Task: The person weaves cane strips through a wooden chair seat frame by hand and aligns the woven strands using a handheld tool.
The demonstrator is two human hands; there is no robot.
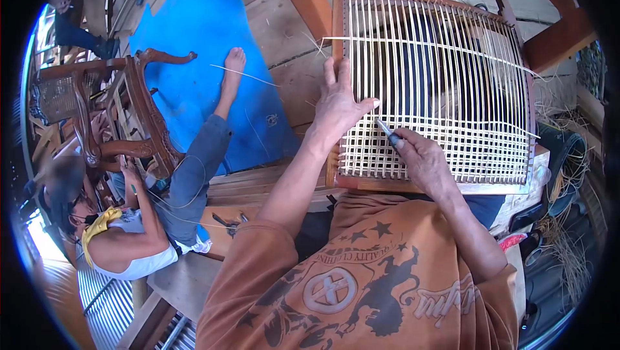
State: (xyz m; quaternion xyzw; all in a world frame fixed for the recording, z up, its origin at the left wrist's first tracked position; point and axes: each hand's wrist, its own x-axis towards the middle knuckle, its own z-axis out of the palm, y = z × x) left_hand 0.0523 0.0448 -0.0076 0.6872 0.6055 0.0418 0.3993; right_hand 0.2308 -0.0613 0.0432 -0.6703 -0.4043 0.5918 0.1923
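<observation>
A wooden chair seat frame (pixel 337 20) lies across my lap, strung with pale cane strands (pixel 413 79). Long strands run lengthwise, and the part nearest me is a woven grid (pixel 445 153). My left hand (pixel 339 104) rests on the frame's left rail, fingers stretched out and thumb lying over the strands. In my right hand (pixel 423 159) is an awl-like tool (pixel 389 134) with a dark handle, its metal tip touching the weave just below my left thumb. One loose cane strand (pixel 445 45) crosses the upper part of the seat.
On the left another person (pixel 129 240) sits by a carved wooden chair (pixel 139 117), one bare foot on a blue sheet (pixel 194 20). Pliers-like tools (pixel 237 221) lie beside my left elbow. Cane scraps (pixel 575 247) and a dark bucket (pixel 560 169) are at right.
</observation>
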